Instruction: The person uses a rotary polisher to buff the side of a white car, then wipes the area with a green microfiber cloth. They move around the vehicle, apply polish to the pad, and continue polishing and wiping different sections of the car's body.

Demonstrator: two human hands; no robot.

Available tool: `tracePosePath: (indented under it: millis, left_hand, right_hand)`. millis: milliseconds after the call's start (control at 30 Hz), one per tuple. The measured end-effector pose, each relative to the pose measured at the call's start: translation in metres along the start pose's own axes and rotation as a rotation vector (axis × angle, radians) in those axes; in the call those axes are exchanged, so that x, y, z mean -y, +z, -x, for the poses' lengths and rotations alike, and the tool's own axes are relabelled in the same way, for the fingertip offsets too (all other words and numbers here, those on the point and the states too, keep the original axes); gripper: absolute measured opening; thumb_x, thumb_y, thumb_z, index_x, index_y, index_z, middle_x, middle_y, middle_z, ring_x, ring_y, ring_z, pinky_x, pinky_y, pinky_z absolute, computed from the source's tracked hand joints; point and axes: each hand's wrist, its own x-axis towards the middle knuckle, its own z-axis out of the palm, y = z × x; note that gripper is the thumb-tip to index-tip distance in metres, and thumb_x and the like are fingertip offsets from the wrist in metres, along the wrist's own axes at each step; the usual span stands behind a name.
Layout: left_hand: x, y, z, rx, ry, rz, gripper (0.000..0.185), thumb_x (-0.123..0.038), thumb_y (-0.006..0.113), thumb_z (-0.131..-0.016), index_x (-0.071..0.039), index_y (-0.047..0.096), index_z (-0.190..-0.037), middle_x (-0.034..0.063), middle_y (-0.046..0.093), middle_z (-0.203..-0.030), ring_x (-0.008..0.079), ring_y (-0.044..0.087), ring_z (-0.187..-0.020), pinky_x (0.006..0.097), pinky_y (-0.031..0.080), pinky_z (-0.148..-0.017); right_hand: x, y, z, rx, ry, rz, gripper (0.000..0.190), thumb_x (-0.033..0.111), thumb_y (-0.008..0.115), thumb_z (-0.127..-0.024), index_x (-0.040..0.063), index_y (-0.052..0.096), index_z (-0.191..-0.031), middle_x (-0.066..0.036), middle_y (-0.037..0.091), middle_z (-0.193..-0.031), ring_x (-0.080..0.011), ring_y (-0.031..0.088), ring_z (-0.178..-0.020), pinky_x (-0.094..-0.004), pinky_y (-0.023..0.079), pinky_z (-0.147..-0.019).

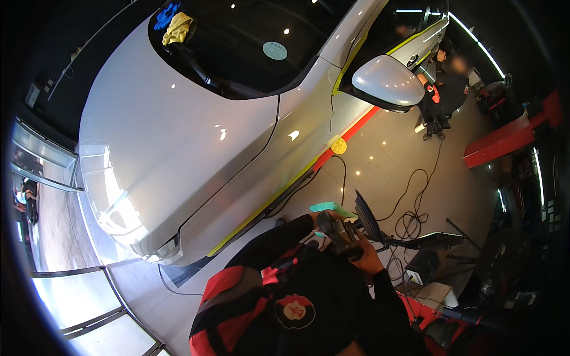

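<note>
My right hand [370, 259] grips a dark handheld power tool, likely a polisher [330, 224], in front of my chest. On the tool's far side, my left hand [317, 217] is bent around a teal-green cloth [326, 206] pressed near the tool. The tool hides much of that hand's fingers. Both hands are over the floor, apart from the car. Ahead and to the left stands a silver-white car [200, 133], its lower edge and door edges lined with yellow masking tape [262, 213].
A black panel on a stand [368, 218] is close to my hands. Cables [412, 222] loop across the floor. A round yellow pad [339, 146] rests by a red bar [356, 127] under the car. Another person [449, 89] sits by its door. Cloths [178, 29] lie on the windshield.
</note>
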Motion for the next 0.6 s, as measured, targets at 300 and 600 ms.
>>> tracePosePath:
  millis: [300,600]
  left_hand:
    - [-0.001,-0.010,-0.063,-0.024,-0.123,0.135,0.043,-0.039,0.066,-0.101,-0.004,0.068,-0.126,0.0126,0.078,-0.089,0.0271,0.078,-0.080,0.0413,0.062,-0.073]
    - [-0.011,-0.027,-0.115,-0.096,-0.316,0.253,0.043,-0.040,0.064,-0.103,-0.003,0.068,-0.125,0.0126,0.078,-0.087,0.0263,0.078,-0.078,0.0410,0.063,-0.072]
  right_hand:
    - [0.005,-0.060,-0.076,0.027,-0.044,0.049,0.069,0.027,0.093,-0.071,-0.005,0.070,-0.127,-0.022,0.071,-0.127,-0.0302,0.071,-0.119,-0.0407,0.054,-0.102]
    - [-0.011,-0.135,-0.145,0.207,-0.136,0.023,0.079,0.031,0.096,-0.070,-0.006,0.067,-0.134,-0.020,0.073,-0.129,-0.0274,0.069,-0.125,-0.0386,0.051,-0.108]
